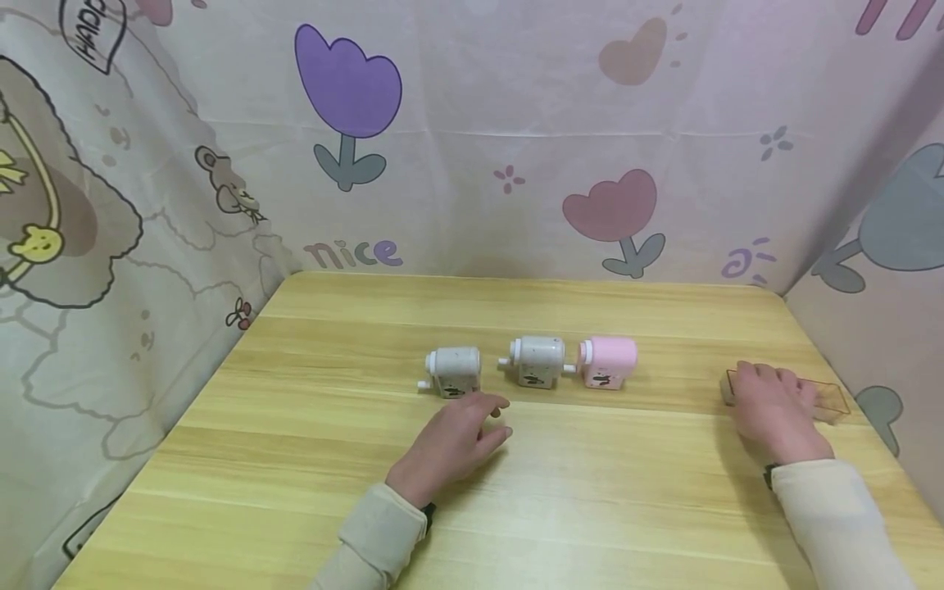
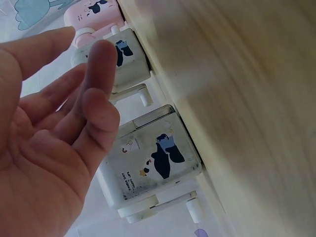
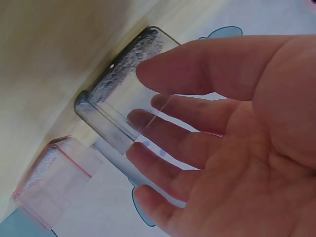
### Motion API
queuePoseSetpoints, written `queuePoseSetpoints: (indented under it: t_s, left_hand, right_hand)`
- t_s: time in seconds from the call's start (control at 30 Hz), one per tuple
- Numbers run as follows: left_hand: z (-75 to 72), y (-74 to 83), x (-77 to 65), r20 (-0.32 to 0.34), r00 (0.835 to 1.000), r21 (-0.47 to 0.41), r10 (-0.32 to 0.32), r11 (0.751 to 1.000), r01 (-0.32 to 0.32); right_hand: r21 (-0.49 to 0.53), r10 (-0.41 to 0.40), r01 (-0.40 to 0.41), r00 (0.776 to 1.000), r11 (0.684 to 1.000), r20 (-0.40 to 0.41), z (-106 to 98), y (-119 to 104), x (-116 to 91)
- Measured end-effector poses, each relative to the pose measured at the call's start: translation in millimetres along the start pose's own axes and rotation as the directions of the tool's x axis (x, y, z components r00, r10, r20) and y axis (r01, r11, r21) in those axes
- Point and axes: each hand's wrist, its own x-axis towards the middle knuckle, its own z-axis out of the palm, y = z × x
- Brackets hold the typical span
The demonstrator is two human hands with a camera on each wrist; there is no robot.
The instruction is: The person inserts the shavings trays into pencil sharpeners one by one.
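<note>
Three crank pencil sharpeners stand in a row: a grey sharpener [image 1: 456, 373] at left, another grey sharpener [image 1: 538, 362] in the middle and a pink sharpener [image 1: 608, 363] at right. My left hand [image 1: 457, 438] hovers just in front of the left one, fingers loosely bent and holding nothing. At the table's right side my right hand [image 1: 774, 406] reaches over a clear shavings tray [image 3: 113, 81]. In the right wrist view its thumb and loosely extended fingers lie about the tray; firm contact cannot be made out. A pink-edged clear tray [image 3: 54, 182] stands beside it.
The wooden table [image 1: 590, 492] carries all of these. Behind it hangs a patterned cloth [image 1: 472, 164], which also covers both sides. Dark shavings [image 3: 123, 64] lie in the nearer tray. Crank handles [image 2: 195, 210] stick out from the sharpeners.
</note>
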Motion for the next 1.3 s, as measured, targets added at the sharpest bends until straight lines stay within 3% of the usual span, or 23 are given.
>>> queuePoseSetpoints:
  t_s: [0.77, 1.3]
  left_hand:
    - [0.0, 0.8, -0.4, 0.031, 0.999, -0.014, -0.018, 1.000, 0.018]
    - [1.1, -1.1, -0.8, 0.042, 0.999, -0.019, -0.019, 1.000, 0.020]
  right_hand:
    - [0.024, 0.001, -0.001, 1.000, 1.000, 0.017, -2, 13, 8]
    - [0.014, -0.009, 0.008, 1.000, 1.000, 0.019, -6, 10, 12]
